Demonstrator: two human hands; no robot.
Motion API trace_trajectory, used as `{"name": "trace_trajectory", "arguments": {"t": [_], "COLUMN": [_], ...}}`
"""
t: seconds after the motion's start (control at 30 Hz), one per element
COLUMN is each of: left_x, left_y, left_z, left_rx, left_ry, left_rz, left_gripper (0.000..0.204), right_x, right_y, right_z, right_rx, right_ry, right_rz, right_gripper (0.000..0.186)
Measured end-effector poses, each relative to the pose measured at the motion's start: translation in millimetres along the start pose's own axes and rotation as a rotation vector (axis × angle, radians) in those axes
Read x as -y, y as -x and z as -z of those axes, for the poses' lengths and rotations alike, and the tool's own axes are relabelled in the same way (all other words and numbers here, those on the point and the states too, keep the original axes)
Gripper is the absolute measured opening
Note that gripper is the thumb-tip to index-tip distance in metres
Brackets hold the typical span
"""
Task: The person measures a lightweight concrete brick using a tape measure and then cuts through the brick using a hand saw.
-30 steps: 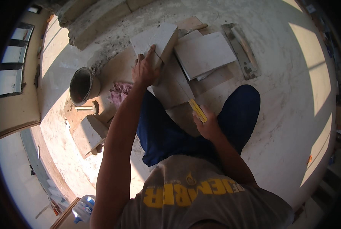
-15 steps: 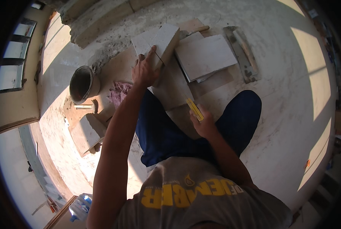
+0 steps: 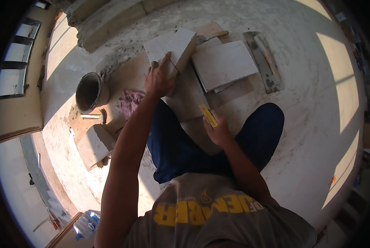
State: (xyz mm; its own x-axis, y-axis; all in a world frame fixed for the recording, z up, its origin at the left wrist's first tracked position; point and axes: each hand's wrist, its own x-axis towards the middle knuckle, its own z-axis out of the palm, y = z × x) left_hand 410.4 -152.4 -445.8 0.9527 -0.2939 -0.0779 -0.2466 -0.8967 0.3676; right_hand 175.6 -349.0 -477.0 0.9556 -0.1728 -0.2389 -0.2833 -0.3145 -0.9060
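Note:
My left hand (image 3: 157,80) lies on a pale block (image 3: 168,44), fingers apart, the index finger stretched over its top face. A thin dark line runs from near that fingertip to the block's edge. In front of my right knee, my right hand (image 3: 217,129) is closed round a slim yellow tool (image 3: 209,115) with dark lengthwise lines; its exact kind is unclear. The tool is held apart from the block. Between my legs and that block lies a flat pale slab (image 3: 187,101). Right of the block, more pale slabs (image 3: 224,64) are stacked.
A trowel (image 3: 261,62) with a wooden handle lies beyond the stack. Left of my left arm are a dark bucket (image 3: 90,93), a pink cloth (image 3: 131,102), a hammer (image 3: 94,116) and a broken block (image 3: 96,142). A wooden handle (image 3: 218,34) shows behind the slabs.
The scene sits slightly lower in the picture. My right hand and the yellow tool have shifted slightly left. My left hand stays on the block.

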Motion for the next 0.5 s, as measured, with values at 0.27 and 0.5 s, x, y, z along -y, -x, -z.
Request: {"name": "trace_trajectory", "arguments": {"t": [0.27,0.5], "left_x": [-21,-7], "left_y": [-3,0], "left_z": [7,5], "left_rx": [0.015,0.01], "left_ry": [0.035,0.02], "left_rz": [-0.047,0.013], "left_gripper": [0.095,0.095], "right_x": [-8,-10], "right_y": [-79,-19], "right_z": [-7,1], "right_rx": [-0.074,-0.035], "right_ry": [0.155,0.049], "right_rz": [0.146,0.135], "right_gripper": [0.028,0.024]}}
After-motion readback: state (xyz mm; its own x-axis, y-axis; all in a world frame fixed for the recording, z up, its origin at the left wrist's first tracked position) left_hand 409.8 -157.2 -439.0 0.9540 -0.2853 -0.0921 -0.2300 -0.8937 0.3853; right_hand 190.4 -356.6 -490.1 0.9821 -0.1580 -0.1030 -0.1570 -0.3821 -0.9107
